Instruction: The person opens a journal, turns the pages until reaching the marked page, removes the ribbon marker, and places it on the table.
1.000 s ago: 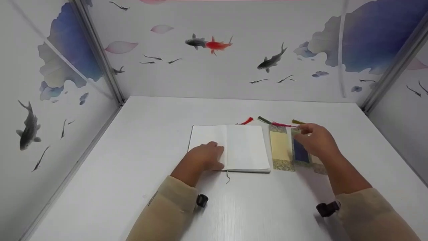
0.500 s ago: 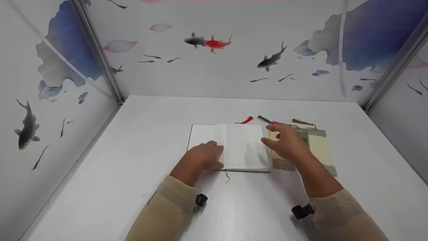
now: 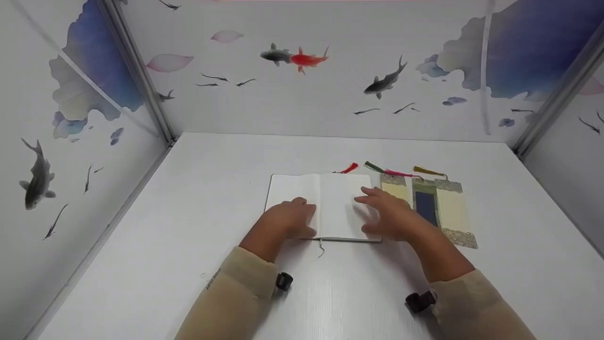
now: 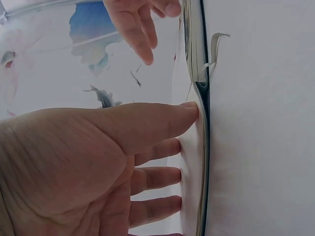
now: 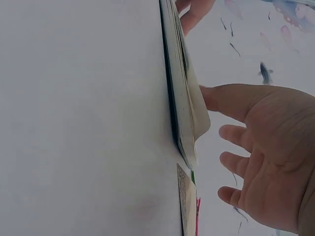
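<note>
An open notebook [image 3: 340, 198] with blank pages lies on the white table, its ribbon marker [image 3: 322, 249] hanging past the lower edge. My left hand [image 3: 288, 219] rests on the left page; in the left wrist view its thumb and fingertips press the paper beside the spine. My right hand [image 3: 391, 215] is over the right page's outer edge, fingers spread. In the right wrist view, the right thumb [image 5: 224, 101] meets a slightly lifted page [image 5: 199, 115], while the other fingers stand apart from the paper. Neither hand grips anything.
Right of the notebook lie three tasselled bookmarks: a cream one [image 3: 394, 188] partly behind my right hand, a dark blue one [image 3: 426, 204] and another cream one [image 3: 454, 208]. A red tassel [image 3: 350, 167] shows behind the notebook. Patterned walls [image 3: 311, 104] enclose the table.
My right hand has moved left from the bookmarks and their tassels to the notebook's right page, and its fingers have spread. The left hand has stayed on the left page.
</note>
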### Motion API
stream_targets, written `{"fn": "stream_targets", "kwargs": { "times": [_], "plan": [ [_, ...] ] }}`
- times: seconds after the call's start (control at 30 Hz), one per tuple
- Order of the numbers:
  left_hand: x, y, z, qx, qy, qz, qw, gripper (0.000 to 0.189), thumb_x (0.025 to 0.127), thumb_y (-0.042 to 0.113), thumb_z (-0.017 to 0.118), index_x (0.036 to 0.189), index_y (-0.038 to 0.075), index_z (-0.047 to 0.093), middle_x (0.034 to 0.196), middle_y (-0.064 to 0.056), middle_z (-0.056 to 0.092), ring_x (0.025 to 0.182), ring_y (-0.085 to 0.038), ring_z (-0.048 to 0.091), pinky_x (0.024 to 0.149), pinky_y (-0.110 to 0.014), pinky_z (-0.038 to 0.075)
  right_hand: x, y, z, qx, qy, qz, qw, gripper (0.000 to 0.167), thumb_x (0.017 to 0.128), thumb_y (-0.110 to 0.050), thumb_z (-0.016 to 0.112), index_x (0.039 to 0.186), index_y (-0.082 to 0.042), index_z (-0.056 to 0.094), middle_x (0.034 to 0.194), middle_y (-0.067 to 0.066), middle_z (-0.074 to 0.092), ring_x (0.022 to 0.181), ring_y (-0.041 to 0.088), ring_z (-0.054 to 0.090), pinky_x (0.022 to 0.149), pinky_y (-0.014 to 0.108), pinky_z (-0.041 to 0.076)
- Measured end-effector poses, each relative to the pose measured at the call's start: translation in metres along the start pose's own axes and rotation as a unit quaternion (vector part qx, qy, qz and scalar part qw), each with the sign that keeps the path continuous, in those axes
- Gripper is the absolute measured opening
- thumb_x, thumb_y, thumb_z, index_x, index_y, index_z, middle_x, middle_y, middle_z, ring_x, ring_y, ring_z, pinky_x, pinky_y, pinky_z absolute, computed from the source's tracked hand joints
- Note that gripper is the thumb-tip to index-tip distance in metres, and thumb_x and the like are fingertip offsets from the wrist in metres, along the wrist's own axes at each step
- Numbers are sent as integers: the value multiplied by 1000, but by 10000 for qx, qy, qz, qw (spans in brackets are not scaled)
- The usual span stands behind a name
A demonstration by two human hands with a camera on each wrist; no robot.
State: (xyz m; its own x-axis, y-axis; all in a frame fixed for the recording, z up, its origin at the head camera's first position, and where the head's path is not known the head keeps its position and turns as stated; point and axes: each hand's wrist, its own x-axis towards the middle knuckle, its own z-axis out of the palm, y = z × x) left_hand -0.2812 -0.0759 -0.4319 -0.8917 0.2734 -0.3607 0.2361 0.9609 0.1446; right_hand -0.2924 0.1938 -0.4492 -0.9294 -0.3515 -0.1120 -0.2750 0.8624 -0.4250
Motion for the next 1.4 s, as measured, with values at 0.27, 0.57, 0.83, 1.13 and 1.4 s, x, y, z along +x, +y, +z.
{"fn": "stream_targets", "kwargs": {
  "times": [0.27,0.57,0.83,1.13,1.4],
  "plan": [
    [0,0,1,-32,3,-7,10000,75,103,43,66,169,24,36,176,-3,35,161,-30,38,130,-51,36,1,2,6,-48,-511,-16,9987,50,100,-23,74,150,-26,65,171,1,46,164,38,31,127,64,35],
    [-1,-1,1,-46,34,20,10000,76,103,44,68,169,24,36,175,-3,36,161,-29,38,131,-50,35,-3,1,2,-74,-640,48,9979,48,102,-26,74,149,-27,66,167,-1,51,160,38,40,124,61,41],
    [-1,-1,-1,72,50,75,9999,74,103,42,66,168,22,37,174,-5,38,159,-30,41,131,-51,36,-7,3,-5,-247,-517,-166,9982,53,86,-34,90,136,-23,76,157,-1,62,153,38,48,122,65,41],
    [3,0,-1,-44,131,72,9999,65,102,46,66,159,18,51,164,-6,48,147,-31,51,126,-51,43,-11,0,-9,-419,-556,-196,9974,55,83,-34,92,134,-23,77,152,-2,66,149,34,54,119,62,46],
    [8,2,1,31,305,112,9995,60,102,55,61,147,14,62,145,-9,57,124,-30,58,112,-50,51,-12,-3,-10,-482,-663,-17,9966,55,83,-33,92,135,-25,77,156,-4,64,153,33,50,121,63,44]
  ]
}}
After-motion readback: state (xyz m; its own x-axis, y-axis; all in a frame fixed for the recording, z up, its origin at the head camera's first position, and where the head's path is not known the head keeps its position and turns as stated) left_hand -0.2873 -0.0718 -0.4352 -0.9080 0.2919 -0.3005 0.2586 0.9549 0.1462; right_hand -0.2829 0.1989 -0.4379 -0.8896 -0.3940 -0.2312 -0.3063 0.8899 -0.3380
